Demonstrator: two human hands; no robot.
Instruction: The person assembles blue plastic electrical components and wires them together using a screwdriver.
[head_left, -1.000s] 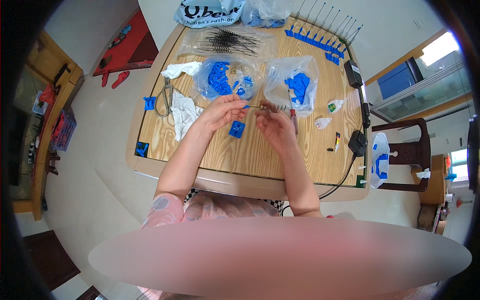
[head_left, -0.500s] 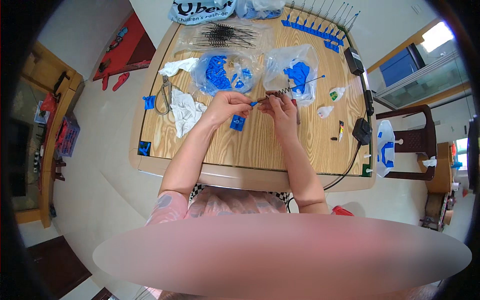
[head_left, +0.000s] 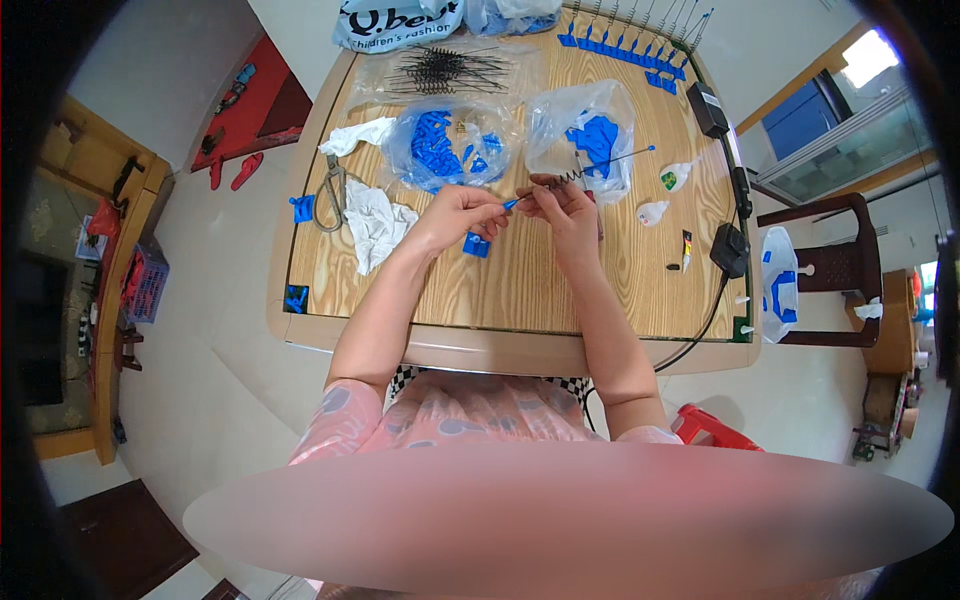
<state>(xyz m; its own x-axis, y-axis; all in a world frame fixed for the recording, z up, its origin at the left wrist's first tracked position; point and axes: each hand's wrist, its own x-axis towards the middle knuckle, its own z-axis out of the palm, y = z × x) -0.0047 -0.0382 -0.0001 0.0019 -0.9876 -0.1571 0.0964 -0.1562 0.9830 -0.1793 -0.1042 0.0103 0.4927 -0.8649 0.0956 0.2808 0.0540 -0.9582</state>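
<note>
My left hand [head_left: 462,218] pinches a small blue plastic piece [head_left: 510,203] between thumb and fingertips. Close beside it, my right hand [head_left: 562,212] grips a dark coiled spring wire [head_left: 568,179]; its straight end reaches up and right to a blue tip [head_left: 651,148]. The wire's other end meets the blue piece between both hands. Just below my left fingers a blue square base [head_left: 476,245] lies on the wooden table. Part of a tool, dark red, shows behind my right hand, mostly hidden.
Clear bags of blue parts [head_left: 433,145] and blue pieces [head_left: 598,140] lie ahead, with black coiled wires [head_left: 450,72] behind. Scissors [head_left: 329,200] and white cloth [head_left: 375,225] sit left. Blue stands with upright springs [head_left: 625,55] line the far right; a black adapter [head_left: 730,250] sits near right.
Both hands keep their hold, with the blue piece and wire still end to end. The whole view has shifted slightly; little else differs.
</note>
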